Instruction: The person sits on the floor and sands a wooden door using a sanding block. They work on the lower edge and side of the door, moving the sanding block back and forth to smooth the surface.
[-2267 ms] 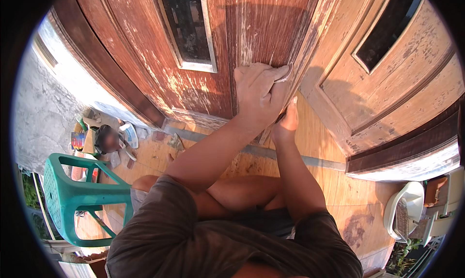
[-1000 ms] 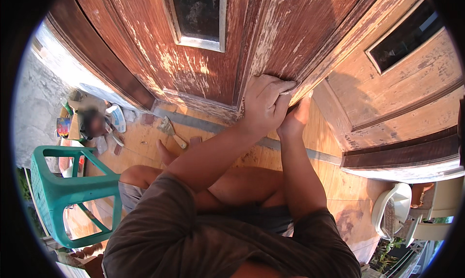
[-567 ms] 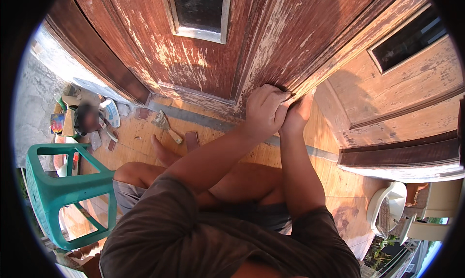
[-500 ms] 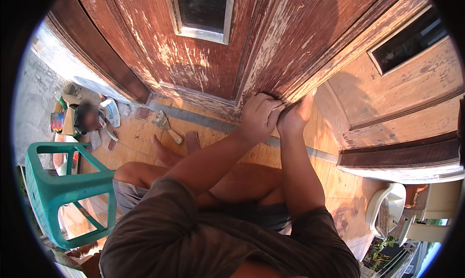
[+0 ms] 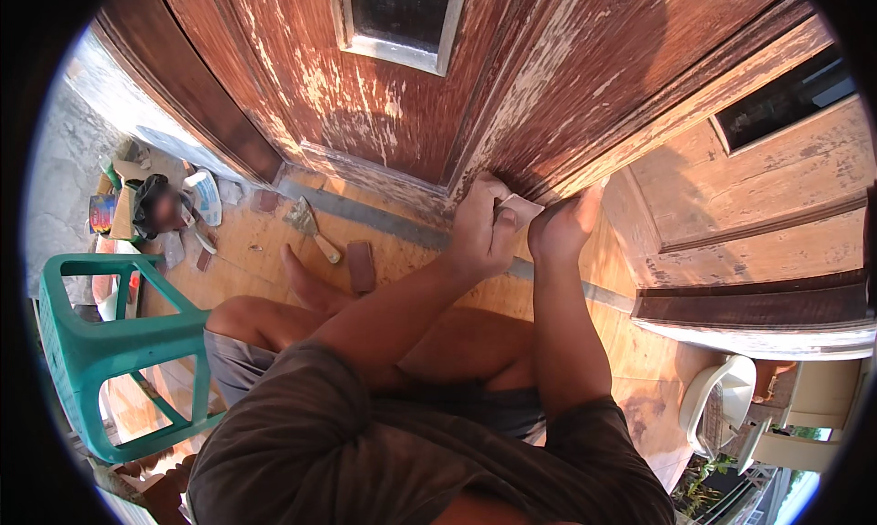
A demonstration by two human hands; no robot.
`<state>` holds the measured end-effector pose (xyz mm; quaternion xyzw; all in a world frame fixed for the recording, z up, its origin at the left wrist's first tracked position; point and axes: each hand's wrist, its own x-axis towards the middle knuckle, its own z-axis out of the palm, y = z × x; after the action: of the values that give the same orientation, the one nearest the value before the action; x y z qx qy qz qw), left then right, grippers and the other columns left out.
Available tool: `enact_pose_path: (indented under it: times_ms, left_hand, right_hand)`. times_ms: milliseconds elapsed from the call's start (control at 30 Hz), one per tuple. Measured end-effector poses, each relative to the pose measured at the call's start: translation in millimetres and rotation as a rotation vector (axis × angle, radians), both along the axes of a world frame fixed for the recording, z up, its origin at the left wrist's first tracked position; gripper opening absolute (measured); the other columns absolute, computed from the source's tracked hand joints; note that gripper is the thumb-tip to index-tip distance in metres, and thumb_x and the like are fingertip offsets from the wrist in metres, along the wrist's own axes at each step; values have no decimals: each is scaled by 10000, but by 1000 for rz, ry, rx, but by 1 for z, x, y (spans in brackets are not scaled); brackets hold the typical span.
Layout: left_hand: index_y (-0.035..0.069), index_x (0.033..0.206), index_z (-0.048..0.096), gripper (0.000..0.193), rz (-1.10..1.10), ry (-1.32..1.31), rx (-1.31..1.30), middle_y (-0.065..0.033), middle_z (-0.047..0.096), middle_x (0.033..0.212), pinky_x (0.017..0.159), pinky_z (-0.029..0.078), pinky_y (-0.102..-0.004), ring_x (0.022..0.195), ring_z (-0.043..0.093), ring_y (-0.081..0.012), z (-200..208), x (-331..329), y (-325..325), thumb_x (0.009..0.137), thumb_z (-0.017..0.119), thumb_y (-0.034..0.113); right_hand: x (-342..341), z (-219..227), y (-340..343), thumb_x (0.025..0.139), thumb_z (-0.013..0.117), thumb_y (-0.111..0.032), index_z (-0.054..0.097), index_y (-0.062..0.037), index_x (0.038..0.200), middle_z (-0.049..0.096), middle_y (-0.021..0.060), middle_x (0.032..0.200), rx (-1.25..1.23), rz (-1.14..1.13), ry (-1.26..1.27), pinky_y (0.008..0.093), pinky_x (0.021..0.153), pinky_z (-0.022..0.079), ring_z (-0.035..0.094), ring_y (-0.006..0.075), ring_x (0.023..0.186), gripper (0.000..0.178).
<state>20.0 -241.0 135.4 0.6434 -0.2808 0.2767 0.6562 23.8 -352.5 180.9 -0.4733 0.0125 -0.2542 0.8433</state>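
Left hand (image 5: 481,231) is half closed, thumb and fingers narrowed on a pale thin piece (image 5: 521,212), which sits at the lower free edge of the worn red-brown door (image 5: 585,105), pointing toward the other hand. Right hand (image 5: 562,230) is raised just beside it, under that same edge, with a digit reaching up past the door's corner — its other fingers are mostly hidden, so I cannot tell how far it is closed or whether it holds anything.

On the floor (image 5: 247,283), near the grey strip (image 5: 365,216) along its door-side edge, lie a scraper (image 5: 316,233) with a pale handle and, just beside it, a flat reddish-brown block (image 5: 362,266). Toward the floor's left edge stands a green stool (image 5: 123,342); well apart, at its right edge — a white basin (image 5: 702,406).
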Motion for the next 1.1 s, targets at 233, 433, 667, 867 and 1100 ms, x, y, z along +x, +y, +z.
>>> enact_pose_path:
  times_ms: [233, 433, 667, 867, 1100]
  left_hand:
    - [-50, 1184, 545, 217, 58, -10, -38, -208, 619, 1035, 823, 489, -439, 927, 595, -333, 12, 2, 1, 986, 553, 38]
    - [-27, 1181, 615, 243, 132, -169, -66, -169, 621, 1037, 742, 514, -416, 864, 617, -322, 41, 14, -3, 940, 636, -10]
    - [48, 1141, 716, 284, 83, -138, 98, -128, 598, 975, 644, 523, -378, 795, 636, -287, 3, 15, 0, 879, 670, -51]
    - [53, 1111, 715, 259, 55, -23, 501, -115, 608, 965, 651, 521, -405, 784, 648, -314, -60, -2, 52, 859, 682, 0]
    - [37, 1069, 724, 182, 57, -18, 187, -134, 622, 965, 664, 519, -382, 785, 632, -293, -3, 8, 34, 898, 672, 4]
  right_hand:
    - [-1, 3, 3, 1117, 329, -468, 328, -27, 1551, 437, 147, 1521, 45, 9, 1, 435, 1179, 328, 424, 273, 1393, 619]
    - [0, -3, -3, 1113, 335, -469, 337, -40, 1539, 445, 137, 1504, 42, 54, -15, 433, 1166, 344, 433, 267, 1380, 604]
    - [0, -2, -3, 1096, 381, -468, 286, -54, 1572, 396, 139, 1544, 16, 26, -5, 444, 1185, 316, 395, 283, 1414, 638]
    - [1, 1, 1, 1082, 423, -463, 238, -41, 1599, 333, 144, 1598, -8, -10, -11, 454, 1225, 246, 319, 288, 1471, 692]
    - [0, -1, 1, 1078, 416, -469, 251, -38, 1592, 343, 148, 1587, 0, -37, 5, 445, 1211, 269, 324, 287, 1465, 691]
